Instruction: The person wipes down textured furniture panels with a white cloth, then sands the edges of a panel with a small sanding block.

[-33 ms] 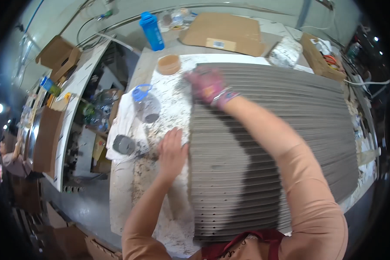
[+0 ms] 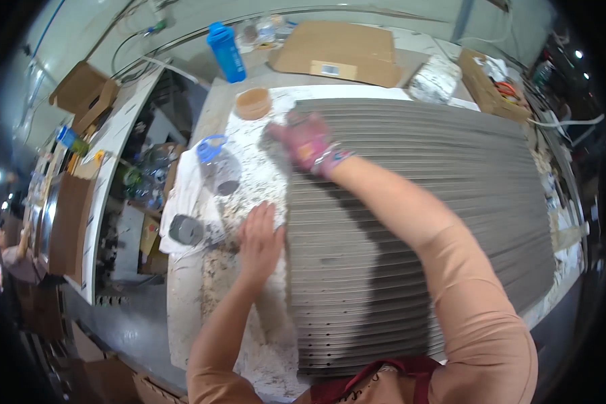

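Long grey ribbed strips (image 2: 343, 276) lie side by side on the worktable, forming a wide sheet before me. My right hand (image 2: 304, 139), in a pink and purple glove, is over the sheet's far left corner. Its fingers are blurred, and I cannot tell whether they hold anything. My bare left hand (image 2: 260, 237) rests on the speckled white table surface just beside the sheet's left edge, fingers stretched out. Left of it stand a clear plastic jug with a blue rim (image 2: 212, 149) and a small grey cup (image 2: 186, 229) on a white cloth (image 2: 182, 195).
A round tan tub (image 2: 253, 104) and a blue shaker bottle (image 2: 226, 52) stand at the far left of the table. Flat cardboard (image 2: 343, 50) lies at the back, with an open box (image 2: 495, 87) farther right. Another person (image 2: 21, 259) is at the far left.
My right hand has shifted slightly left along the sheet's far end. The whole view has also moved a little, and my left hand stays beside the sheet.
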{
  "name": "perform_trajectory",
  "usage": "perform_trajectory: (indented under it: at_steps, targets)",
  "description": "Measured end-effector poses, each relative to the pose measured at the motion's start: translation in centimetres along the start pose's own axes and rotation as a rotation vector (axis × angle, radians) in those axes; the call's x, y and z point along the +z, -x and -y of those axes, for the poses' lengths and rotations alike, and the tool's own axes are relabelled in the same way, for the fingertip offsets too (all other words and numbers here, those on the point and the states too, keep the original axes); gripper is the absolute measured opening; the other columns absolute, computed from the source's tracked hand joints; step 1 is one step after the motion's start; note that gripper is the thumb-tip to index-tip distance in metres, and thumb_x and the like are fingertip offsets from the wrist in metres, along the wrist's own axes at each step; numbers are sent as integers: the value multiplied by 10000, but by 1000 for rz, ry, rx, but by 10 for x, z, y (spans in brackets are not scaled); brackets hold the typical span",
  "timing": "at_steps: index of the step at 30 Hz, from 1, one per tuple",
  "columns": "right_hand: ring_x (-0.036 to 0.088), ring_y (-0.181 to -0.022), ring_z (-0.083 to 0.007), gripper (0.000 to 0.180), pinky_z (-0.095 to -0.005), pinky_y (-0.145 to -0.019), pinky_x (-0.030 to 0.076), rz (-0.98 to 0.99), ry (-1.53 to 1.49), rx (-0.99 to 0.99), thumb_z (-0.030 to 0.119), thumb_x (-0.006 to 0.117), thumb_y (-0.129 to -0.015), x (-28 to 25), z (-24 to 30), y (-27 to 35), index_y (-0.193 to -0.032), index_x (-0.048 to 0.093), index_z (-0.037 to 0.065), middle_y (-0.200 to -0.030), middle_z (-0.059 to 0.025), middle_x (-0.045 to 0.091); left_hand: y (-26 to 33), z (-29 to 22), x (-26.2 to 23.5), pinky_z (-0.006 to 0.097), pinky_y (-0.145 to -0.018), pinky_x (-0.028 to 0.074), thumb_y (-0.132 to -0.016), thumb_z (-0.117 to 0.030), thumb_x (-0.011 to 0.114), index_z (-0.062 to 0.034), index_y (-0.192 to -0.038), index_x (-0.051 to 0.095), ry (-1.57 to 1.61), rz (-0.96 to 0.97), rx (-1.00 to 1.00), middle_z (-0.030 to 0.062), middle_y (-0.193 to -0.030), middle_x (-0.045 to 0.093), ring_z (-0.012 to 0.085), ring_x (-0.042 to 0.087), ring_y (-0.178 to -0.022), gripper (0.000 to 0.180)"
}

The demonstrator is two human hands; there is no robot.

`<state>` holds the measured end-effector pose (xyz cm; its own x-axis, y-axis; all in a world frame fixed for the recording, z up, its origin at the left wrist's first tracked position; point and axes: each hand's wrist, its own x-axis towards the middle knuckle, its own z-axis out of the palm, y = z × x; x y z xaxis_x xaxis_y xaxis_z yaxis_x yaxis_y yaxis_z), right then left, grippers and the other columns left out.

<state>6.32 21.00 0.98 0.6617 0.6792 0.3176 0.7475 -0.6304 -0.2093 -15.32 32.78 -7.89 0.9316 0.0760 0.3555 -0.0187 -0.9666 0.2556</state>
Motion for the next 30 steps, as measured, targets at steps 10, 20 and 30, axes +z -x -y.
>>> perform_trajectory:
  at_steps: [10, 20, 30]
  targets:
    - [640, -999, -335, 302, -494, -833, 462, 75, 168, 322, 200, 534, -856, -39, -114, 48, -1142, 624, 167, -1015, -131, 688, -4, -11, -15, 444, -1091, 263, -903, -194, 568, -54, -1368, 455, -27, 87, -18, 133, -1413, 444, 323, 386, -1320, 499]
    - [634, -1024, -318, 350, -473, -858, 480, 6, 341, 501, 271, 579, -853, -85, -182, 115, -1196, 606, 204, -1036, -136, 679, 1, -3, -13, 480, -1081, 267, -921, -202, 553, -65, -1367, 456, -40, 115, -51, 135, -1444, 403, 336, 359, -1339, 476]
    - [613, -1044, -344, 243, -473, -853, 463, -60, 150, 62, 187, 602, -830, 5, -17, -1, -1068, 632, 151, -1071, -167, 640, -8, -6, -6, 466, -1059, 282, -909, -227, 588, -46, -1379, 435, 14, 88, -16, 126, -1426, 418, 312, 377, -1325, 526]
